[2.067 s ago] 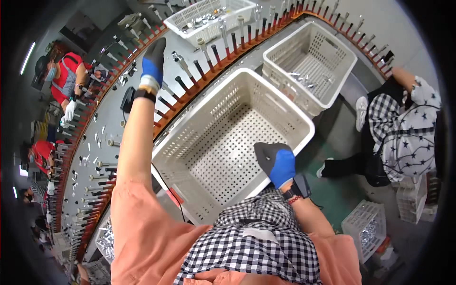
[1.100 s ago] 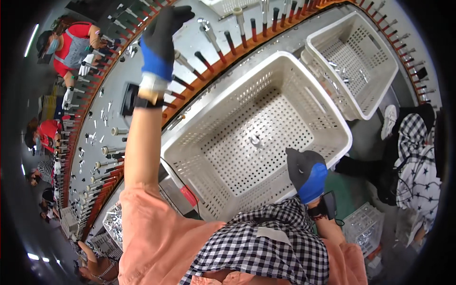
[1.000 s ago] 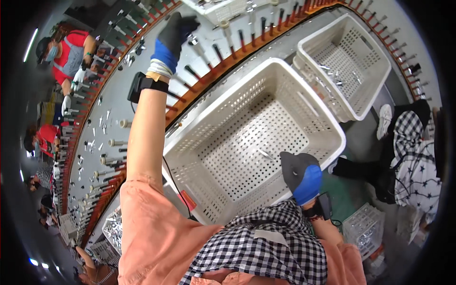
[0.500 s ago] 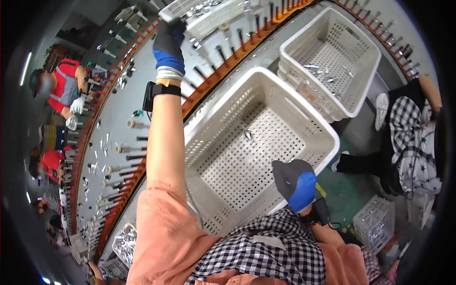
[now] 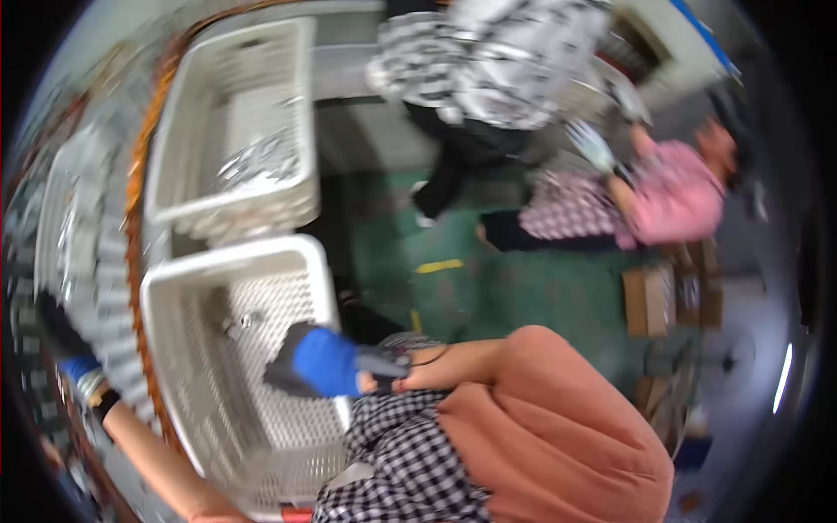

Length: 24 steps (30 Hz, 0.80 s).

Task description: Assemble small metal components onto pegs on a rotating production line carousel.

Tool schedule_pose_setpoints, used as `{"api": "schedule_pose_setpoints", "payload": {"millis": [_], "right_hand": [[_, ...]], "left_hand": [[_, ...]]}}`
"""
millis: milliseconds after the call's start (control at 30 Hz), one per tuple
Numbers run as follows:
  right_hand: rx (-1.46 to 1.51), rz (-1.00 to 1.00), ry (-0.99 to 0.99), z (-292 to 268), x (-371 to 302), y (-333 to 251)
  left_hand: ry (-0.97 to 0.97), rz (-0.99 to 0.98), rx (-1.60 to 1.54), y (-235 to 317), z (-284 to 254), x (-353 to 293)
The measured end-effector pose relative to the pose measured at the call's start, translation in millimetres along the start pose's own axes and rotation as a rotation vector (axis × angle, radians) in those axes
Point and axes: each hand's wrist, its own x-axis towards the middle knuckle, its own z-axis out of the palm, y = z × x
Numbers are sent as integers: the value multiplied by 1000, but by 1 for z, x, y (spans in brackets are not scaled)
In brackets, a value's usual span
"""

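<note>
Green floor (image 5: pixel 506 296), marked with yellow stripes (image 5: pixel 439 266). Two co-workers, blurred: one person in a black-and-white patterned top (image 5: pixel 532 61), one person in a pink top (image 5: pixel 676 196). Large white perforated plastic crate (image 5: pixel 196 366) before the wearer; second white plastic crate (image 5: pixel 170 131), silvery metal pieces (image 5: pixel 261 161) inside, crowds its far end. Brown cardboard boxes (image 5: pixel 647 301) off right. Hands well apart: left hand (image 5: pixel 65 336), black-and-blue glove, out beyond the orange edging (image 5: pixel 139 174); right hand (image 5: pixel 309 362), likewise gloved, over the large crate's right side, hiding part of it. Grip of either: cannot tell. Pale strip (image 5: pixel 350 475) on checked apron (image 5: pixel 410 462); any writing too blurred. Small shiny metal piece (image 5: pixel 248 320) within the large crate, near the right hand.
</note>
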Motion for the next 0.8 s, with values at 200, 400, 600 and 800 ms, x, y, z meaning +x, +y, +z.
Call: {"api": "schedule_pose_setpoints", "payload": {"millis": [200, 400, 600, 800], "right_hand": [[-168, 218, 137, -31, -14, 3], [-224, 277, 135, -13, -42, 11], [-255, 259, -59, 13, -28, -3], [-311, 267, 9, 21, -31, 0]], "left_hand": [[953, 2, 1340, -109, -108, 114], [622, 287, 1812, -291, -31, 73], [448, -314, 1952, -392, 66, -35], [701, -10, 2216, -357, 73, -124]]}}
